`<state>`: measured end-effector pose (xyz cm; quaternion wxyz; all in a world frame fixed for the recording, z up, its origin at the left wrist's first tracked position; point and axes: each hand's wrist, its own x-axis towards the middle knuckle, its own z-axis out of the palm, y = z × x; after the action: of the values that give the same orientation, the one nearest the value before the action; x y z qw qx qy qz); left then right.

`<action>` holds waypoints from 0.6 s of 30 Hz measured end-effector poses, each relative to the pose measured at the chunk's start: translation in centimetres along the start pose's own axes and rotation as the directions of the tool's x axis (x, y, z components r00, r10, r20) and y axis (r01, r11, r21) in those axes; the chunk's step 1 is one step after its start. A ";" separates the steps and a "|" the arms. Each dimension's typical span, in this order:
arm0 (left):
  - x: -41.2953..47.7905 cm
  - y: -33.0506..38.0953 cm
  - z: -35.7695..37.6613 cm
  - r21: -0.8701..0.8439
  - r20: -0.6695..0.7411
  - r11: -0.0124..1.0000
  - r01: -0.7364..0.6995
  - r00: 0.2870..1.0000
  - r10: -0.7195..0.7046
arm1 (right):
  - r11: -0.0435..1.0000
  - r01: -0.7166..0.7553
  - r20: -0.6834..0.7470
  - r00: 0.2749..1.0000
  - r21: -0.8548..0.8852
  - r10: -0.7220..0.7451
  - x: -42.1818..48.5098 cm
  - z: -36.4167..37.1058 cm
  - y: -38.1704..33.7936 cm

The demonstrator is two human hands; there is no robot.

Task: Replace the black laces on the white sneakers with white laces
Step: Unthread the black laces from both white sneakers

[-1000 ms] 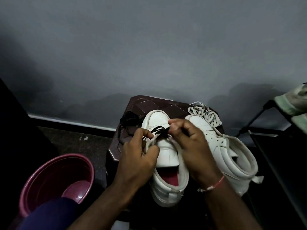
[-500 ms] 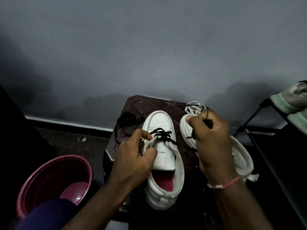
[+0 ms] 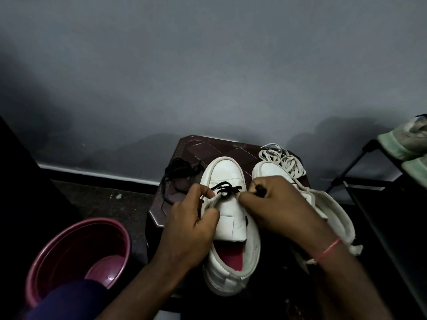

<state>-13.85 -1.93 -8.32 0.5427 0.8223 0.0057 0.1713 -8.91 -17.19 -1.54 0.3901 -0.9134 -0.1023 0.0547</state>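
Your left hand is curled, knuckles up, with thumb and forefinger pinching the edge of the sneaker in front of you. Your right hand sits just beside it, back facing up, its fingers bent inward and nipping a black lace. The two hands nearly meet at the fingertips. Both bare forearms rise from the bottom edge, angling toward each other. A thin pink thread circles your right wrist.

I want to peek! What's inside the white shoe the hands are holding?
Inside the white leather sneaker a red insole shows. Further in, the white tongue covers everything.
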 end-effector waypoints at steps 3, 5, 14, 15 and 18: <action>0.1 0.0 0.0 -0.016 0.000 1.000 0.006 1.000 -0.006 | 0.827 0.002 -0.045 0.999 0.562 0.028 -0.9 -1.0 -1.4; 0.2 0.1 0.0 -0.045 0.000 0.999 0.016 1.000 -0.016 | 0.775 0.046 0.050 0.994 0.631 -0.099 -2.0 -1.7 -2.6; 0.0 0.0 0.0 -0.078 -0.006 0.996 0.034 0.999 -0.035 | 0.930 0.248 -0.058 0.969 0.270 -0.241 -1.8 -1.0 -1.4; -0.1 0.3 -0.1 -0.090 0.004 0.995 0.036 0.999 -0.036 | 0.962 0.208 -0.062 0.978 0.174 -0.200 -1.3 -1.2 -0.7; 0.1 0.4 0.0 -0.088 -0.002 0.996 0.026 1.000 -0.026 | 0.985 0.102 0.077 0.993 -0.137 -0.092 -1.1 -1.1 0.4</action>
<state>-13.79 -2.09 -7.88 0.5807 0.7971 0.0094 0.1655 -9.74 -18.50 -1.08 0.3229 -0.9301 -0.1640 0.0604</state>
